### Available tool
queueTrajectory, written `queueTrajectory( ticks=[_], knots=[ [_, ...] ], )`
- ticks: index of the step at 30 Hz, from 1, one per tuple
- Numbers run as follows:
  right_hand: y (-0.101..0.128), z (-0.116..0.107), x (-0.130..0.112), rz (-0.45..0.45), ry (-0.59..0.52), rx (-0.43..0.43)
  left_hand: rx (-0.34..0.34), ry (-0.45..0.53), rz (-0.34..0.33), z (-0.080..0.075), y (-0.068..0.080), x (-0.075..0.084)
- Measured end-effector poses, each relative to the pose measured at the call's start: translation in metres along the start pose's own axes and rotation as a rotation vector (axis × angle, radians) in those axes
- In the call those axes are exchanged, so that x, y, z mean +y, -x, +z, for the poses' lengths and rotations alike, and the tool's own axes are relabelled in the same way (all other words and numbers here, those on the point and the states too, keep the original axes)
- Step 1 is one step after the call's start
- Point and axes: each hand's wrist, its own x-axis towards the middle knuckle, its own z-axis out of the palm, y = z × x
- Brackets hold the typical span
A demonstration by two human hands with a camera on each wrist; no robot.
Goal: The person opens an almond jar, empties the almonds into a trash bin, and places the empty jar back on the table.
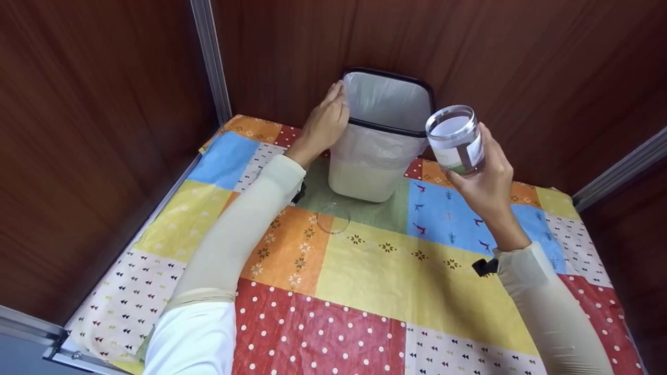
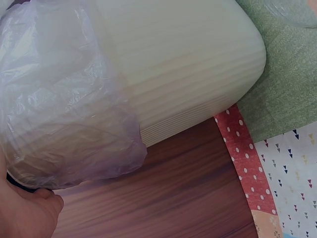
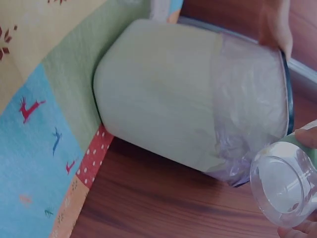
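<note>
A cream trash bin (image 1: 359, 179) with a black rim, lined with a translucent plastic bag (image 1: 383, 146), stands near the back of the table. My left hand (image 1: 325, 122) holds the bin's rim at its left side; in the left wrist view the fingers (image 2: 42, 203) bend at the dark rim. My right hand (image 1: 490, 177) grips a clear jar (image 1: 456, 140) with a white and green label, raised just right of the bin. The jar's mouth is uncovered and tilts toward the bin in the right wrist view. On the cloth before the bin lies a clear round lid (image 1: 333, 217).
A patchwork-patterned cloth (image 1: 365, 271) covers the table. Dark wood panels (image 1: 281, 57) rise close behind the bin and at both sides, with metal strips (image 1: 213, 62) at the corners. Long pale sleeves cover both forearms, with a black strap piece at each wrist.
</note>
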Motion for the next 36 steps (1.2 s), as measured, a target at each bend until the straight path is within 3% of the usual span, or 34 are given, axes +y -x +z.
queueTrajectory(
  ticks=[12, 36],
  knots=[
    [0.015, 0.002, -0.003, 0.042, 0.0, 0.014, 0.008, 0.0, 0.016, 0.0, 0.0, 0.0],
    [0.039, 0.004, 0.006, -0.002, -0.073, 0.009, 0.017, -0.006, 0.033, 0.001, -0.002, 0.0]
  ],
)
